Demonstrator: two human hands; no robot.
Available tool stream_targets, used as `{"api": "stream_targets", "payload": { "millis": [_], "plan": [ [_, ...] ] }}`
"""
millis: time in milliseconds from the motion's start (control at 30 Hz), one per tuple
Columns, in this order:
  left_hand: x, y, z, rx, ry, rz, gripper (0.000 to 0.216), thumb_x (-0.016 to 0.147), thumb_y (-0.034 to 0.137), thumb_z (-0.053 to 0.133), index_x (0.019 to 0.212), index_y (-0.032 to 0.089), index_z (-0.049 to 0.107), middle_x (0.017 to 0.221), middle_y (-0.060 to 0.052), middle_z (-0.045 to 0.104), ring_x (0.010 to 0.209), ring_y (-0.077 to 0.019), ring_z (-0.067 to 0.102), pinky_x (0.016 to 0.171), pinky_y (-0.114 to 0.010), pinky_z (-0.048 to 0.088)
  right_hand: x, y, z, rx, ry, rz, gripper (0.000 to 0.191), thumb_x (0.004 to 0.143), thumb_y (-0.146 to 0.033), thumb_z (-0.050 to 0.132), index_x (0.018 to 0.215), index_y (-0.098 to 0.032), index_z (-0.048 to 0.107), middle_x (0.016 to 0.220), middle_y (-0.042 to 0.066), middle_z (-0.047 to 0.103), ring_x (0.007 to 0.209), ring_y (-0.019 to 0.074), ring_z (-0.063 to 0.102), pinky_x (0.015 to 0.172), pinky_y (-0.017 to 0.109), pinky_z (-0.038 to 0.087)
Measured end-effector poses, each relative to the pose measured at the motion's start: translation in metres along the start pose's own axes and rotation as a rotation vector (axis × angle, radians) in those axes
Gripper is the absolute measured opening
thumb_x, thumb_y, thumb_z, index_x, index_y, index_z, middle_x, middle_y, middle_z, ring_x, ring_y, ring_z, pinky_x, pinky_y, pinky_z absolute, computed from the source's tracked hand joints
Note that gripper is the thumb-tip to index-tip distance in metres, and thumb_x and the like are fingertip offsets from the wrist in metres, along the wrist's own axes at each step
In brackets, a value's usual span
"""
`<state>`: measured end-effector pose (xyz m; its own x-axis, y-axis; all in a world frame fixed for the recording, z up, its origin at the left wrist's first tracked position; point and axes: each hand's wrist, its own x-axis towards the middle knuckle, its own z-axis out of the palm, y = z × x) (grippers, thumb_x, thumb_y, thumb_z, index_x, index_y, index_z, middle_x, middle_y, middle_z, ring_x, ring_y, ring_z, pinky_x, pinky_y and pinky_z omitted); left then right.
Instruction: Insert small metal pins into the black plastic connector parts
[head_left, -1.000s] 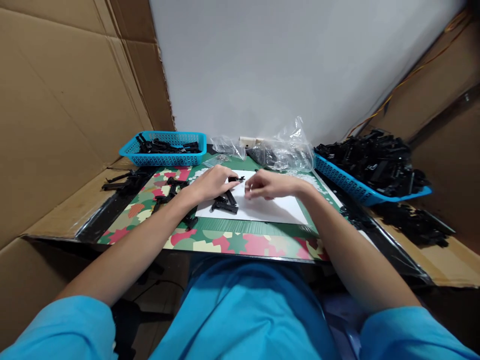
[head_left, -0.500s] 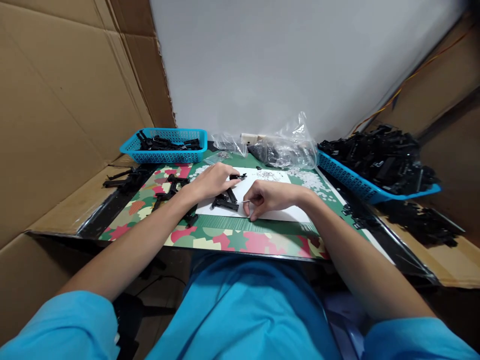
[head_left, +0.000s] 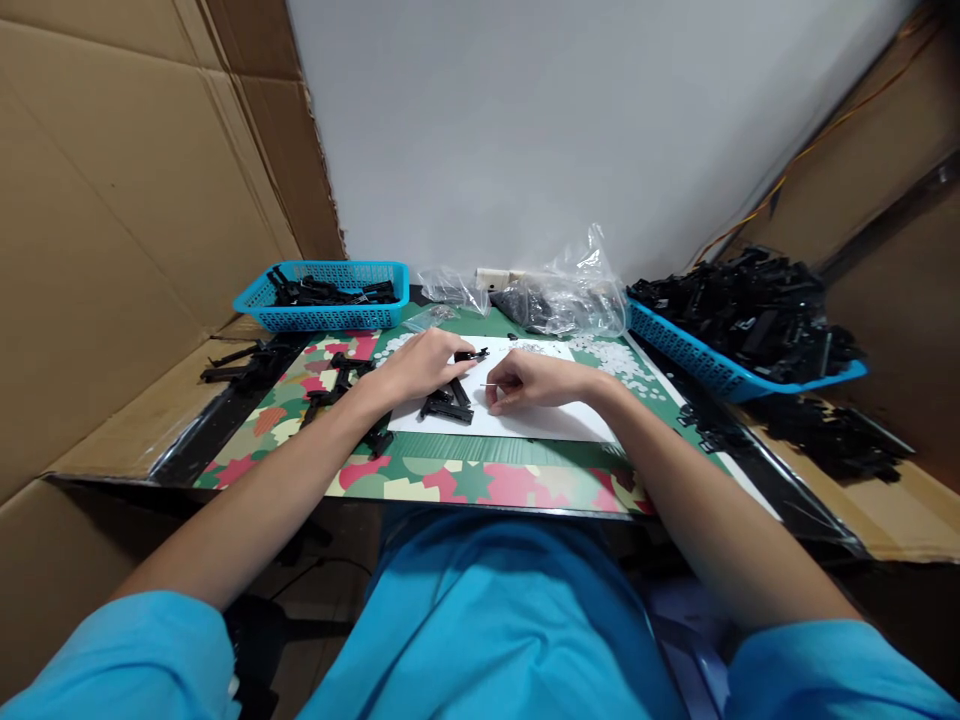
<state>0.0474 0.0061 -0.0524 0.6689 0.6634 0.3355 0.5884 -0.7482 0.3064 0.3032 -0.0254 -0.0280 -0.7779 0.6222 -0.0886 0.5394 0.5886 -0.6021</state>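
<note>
My left hand (head_left: 424, 366) grips a small black plastic part (head_left: 472, 355) above a white sheet of paper (head_left: 540, 420). My right hand (head_left: 525, 382) is pinched on a thin metal pin (head_left: 488, 385) whose tip points left toward that part. Two assembled black parts (head_left: 448, 404) lie on the paper just below my left hand. A scatter of tiny metal pieces (head_left: 531, 349) lies at the paper's far edge.
A camouflage-patterned mat (head_left: 480, 478) covers the table. A blue basket (head_left: 322, 296) with black parts stands at the back left, a fuller blue basket (head_left: 742, 325) at the right. Clear plastic bags (head_left: 562, 295) sit at the back. Loose black parts (head_left: 337, 385) lie left. Cardboard walls (head_left: 120, 200) enclose both sides.
My right hand dropped toward the near edge of the paper, pinched a thin pin, then rose back toward the part in my left hand. My left hand stayed put.
</note>
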Motion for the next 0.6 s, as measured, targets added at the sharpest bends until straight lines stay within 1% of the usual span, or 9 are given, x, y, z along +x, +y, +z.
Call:
{"api": "stream_targets", "payload": {
  "millis": [100, 200, 267, 300, 367, 433, 500, 600],
  "plan": [
    [0.001, -0.003, 0.003, 0.004, 0.007, -0.008, 0.030, 0.101, 0.036, 0.067, 0.124, 0.023, 0.082, 0.116, -0.009, 0.083, 0.094, -0.0246, 0.075, 0.080, -0.035, 0.051, 0.001, 0.003, -0.001, -0.035, 0.069, 0.046, 0.027, 0.091, -0.040, 0.076, 0.082, -0.015, 0.072, 0.068, -0.003, 0.051, 0.064, 0.0115, 0.036, 0.060, 0.030, 0.025],
    [0.001, -0.004, 0.003, 0.000, 0.002, -0.011, 0.032, 0.101, 0.037, 0.067, 0.126, 0.024, 0.082, 0.118, -0.009, 0.083, 0.096, -0.0249, 0.075, 0.082, -0.035, 0.052, 0.002, 0.007, -0.002, -0.048, 0.129, 0.111, 0.034, 0.094, -0.044, 0.071, 0.076, -0.015, 0.069, 0.067, -0.002, 0.050, 0.064, 0.0118, 0.032, 0.060, 0.031, 0.023],
    [0.001, -0.002, 0.002, -0.005, -0.002, -0.013, 0.033, 0.102, 0.038, 0.066, 0.127, 0.024, 0.082, 0.117, -0.010, 0.083, 0.095, -0.0249, 0.075, 0.081, -0.035, 0.053, 0.001, 0.010, -0.003, -0.042, 0.169, 0.142, 0.035, 0.097, -0.045, 0.067, 0.079, -0.015, 0.071, 0.067, -0.001, 0.051, 0.063, 0.0122, 0.032, 0.060, 0.031, 0.023],
    [0.001, -0.001, 0.002, -0.008, -0.001, -0.016, 0.033, 0.102, 0.039, 0.066, 0.126, 0.024, 0.082, 0.117, -0.010, 0.083, 0.096, -0.0250, 0.075, 0.082, -0.035, 0.053, 0.000, 0.012, -0.004, -0.034, 0.183, 0.149, 0.033, 0.097, -0.045, 0.067, 0.084, -0.015, 0.074, 0.067, -0.001, 0.053, 0.063, 0.0123, 0.033, 0.060, 0.031, 0.024],
    [0.000, 0.000, 0.001, -0.016, 0.001, -0.023, 0.032, 0.101, 0.039, 0.067, 0.125, 0.025, 0.082, 0.118, -0.011, 0.082, 0.098, -0.0252, 0.076, 0.084, -0.035, 0.053, -0.002, 0.015, -0.007, -0.015, 0.182, 0.133, 0.030, 0.096, -0.044, 0.069, 0.102, -0.015, 0.078, 0.068, -0.001, 0.056, 0.062, 0.0125, 0.036, 0.060, 0.031, 0.025],
    [0.000, 0.001, 0.000, -0.024, 0.001, -0.030, 0.032, 0.101, 0.039, 0.067, 0.125, 0.025, 0.083, 0.118, -0.011, 0.082, 0.099, -0.0253, 0.076, 0.084, -0.035, 0.053, -0.004, 0.019, -0.009, -0.011, 0.144, 0.085, 0.032, 0.093, -0.043, 0.074, 0.112, -0.017, 0.079, 0.066, -0.004, 0.054, 0.061, 0.0123, 0.036, 0.060, 0.030, 0.026],
    [0.000, 0.001, 0.001, -0.027, -0.004, -0.035, 0.032, 0.100, 0.039, 0.068, 0.125, 0.025, 0.083, 0.117, -0.011, 0.082, 0.096, -0.0249, 0.075, 0.082, -0.036, 0.053, -0.004, 0.022, -0.010, -0.017, 0.108, 0.040, 0.031, 0.091, -0.042, 0.077, 0.111, -0.018, 0.081, 0.064, -0.005, 0.050, 0.060, 0.0118, 0.035, 0.060, 0.030, 0.025],
    [0.000, 0.001, 0.001, -0.016, -0.010, -0.032, 0.033, 0.101, 0.039, 0.067, 0.126, 0.024, 0.083, 0.114, -0.011, 0.083, 0.092, -0.0243, 0.075, 0.080, -0.035, 0.052, -0.003, 0.025, -0.009, -0.016, 0.091, 0.019, 0.028, 0.089, -0.041, 0.078, 0.105, -0.018, 0.082, 0.064, -0.006, 0.047, 0.061, 0.0113, 0.035, 0.061, 0.030, 0.024]
  ]
}}
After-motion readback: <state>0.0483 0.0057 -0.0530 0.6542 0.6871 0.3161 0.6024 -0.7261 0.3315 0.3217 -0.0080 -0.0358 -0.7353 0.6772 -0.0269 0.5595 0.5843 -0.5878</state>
